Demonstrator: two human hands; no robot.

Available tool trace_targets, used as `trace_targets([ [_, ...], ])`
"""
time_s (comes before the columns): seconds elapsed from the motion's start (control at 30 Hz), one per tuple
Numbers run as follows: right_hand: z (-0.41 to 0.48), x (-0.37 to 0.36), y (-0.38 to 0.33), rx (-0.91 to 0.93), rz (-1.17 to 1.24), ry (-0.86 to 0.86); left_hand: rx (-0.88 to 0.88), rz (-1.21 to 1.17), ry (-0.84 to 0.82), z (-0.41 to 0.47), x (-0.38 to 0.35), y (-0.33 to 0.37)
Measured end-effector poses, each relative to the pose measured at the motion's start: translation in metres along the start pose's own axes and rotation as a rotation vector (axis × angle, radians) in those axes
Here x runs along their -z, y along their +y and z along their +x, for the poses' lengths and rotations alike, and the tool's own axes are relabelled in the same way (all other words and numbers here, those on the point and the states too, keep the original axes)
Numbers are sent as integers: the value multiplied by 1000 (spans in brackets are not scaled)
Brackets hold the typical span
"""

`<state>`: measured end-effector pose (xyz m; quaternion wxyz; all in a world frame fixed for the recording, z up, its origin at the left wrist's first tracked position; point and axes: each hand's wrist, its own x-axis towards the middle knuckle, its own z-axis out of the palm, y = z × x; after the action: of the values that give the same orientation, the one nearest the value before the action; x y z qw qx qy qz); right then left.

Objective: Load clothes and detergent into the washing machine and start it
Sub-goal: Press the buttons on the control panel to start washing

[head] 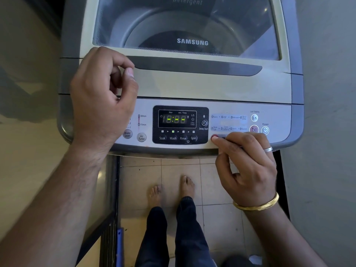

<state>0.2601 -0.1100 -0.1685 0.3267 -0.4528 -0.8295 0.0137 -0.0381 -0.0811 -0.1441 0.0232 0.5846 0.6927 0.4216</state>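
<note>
A grey and cream top-loading washing machine (192, 87) fills the upper view, its tinted glass lid (186, 26) closed over the drum. The dark display (174, 119) glows green and a light shows above "Wash". My right hand (248, 166) has its index finger stretched out, the tip pressing a red button (214, 136) on the control panel, with the other fingers curled. My left hand (102, 97) hovers over the panel's left end near the lid edge, fingers loosely curled and holding nothing. No clothes or detergent can be seen.
The round power button (265, 130) and start/pause button (253, 129) sit just right of my right hand. My bare feet (171, 189) stand on the tiled floor (215, 193) in front. A wall runs along each side, and a metal frame (113, 189) stands at the left.
</note>
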Motion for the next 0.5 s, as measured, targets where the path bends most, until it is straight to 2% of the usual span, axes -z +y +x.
trace_targets([
  [0.5, -2, -2, -1, -17, -5, 15, -3, -1, 6, 0, 0, 0],
])
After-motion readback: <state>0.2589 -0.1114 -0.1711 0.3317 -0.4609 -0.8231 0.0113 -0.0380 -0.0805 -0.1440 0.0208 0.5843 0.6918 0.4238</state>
